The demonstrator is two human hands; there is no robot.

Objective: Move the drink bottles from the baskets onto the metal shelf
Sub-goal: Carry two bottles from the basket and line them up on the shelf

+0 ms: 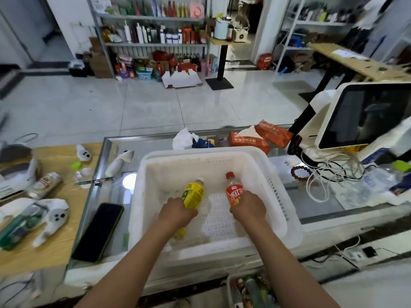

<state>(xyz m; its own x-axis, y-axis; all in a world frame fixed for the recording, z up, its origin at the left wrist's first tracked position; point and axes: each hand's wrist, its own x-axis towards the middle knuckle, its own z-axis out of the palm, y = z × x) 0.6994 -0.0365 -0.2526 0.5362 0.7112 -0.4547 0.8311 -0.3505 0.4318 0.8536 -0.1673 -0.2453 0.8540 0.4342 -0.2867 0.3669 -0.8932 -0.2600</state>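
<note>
Hands (178,213) w/ 2 bottles (194,194) in basket (275,192)

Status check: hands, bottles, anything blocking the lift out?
Left hand grips yellow bottle; right hand grips red-capped bottle. Both inside white basket. Nothing above them.

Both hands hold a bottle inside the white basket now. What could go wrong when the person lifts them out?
The left hand grips the yellow bottle low, so it may tip. The right hand also holds the red-capped bottle low. Either bottle could catch the white basket wall on the way out.
</note>
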